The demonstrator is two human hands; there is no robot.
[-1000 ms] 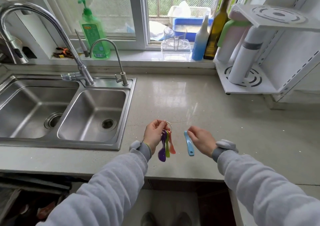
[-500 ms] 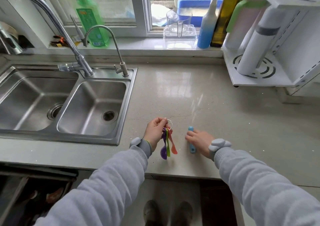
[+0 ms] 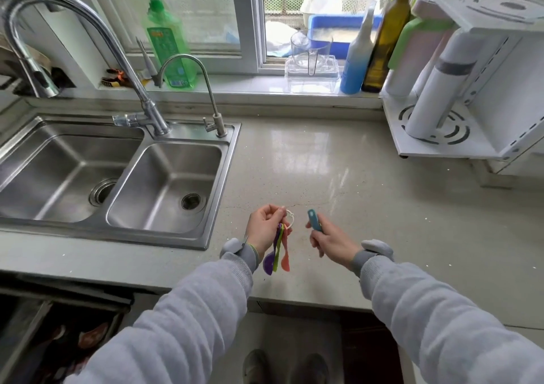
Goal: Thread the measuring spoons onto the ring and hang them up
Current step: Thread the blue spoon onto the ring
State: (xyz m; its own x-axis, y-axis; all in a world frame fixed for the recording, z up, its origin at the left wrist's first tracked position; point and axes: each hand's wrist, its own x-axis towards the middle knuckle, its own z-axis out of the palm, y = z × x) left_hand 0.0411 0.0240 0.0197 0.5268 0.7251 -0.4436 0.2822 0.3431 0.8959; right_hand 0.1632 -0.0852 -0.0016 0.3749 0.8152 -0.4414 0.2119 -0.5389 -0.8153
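My left hand (image 3: 265,227) pinches a thin white ring (image 3: 290,219) above the counter's front edge. Three spoons hang from the ring: a purple one (image 3: 269,261), a green one (image 3: 277,254) and an orange-red one (image 3: 285,258). My right hand (image 3: 329,241) grips a blue spoon (image 3: 313,220), its handle end pointing up and slightly left, a short gap to the right of the ring. The blue spoon's bowl is hidden inside my fist.
The grey countertop (image 3: 338,177) lies under both hands. A double steel sink (image 3: 117,174) with two taps is at left. A white rack (image 3: 459,118) with a white cylinder stands back right. Bottles and a clear container line the windowsill (image 3: 265,84).
My right hand went down to the counter with the blue spoon, re-gripped it and lifted it again, handle end now pointing up beside the ring. The left hand stayed put.
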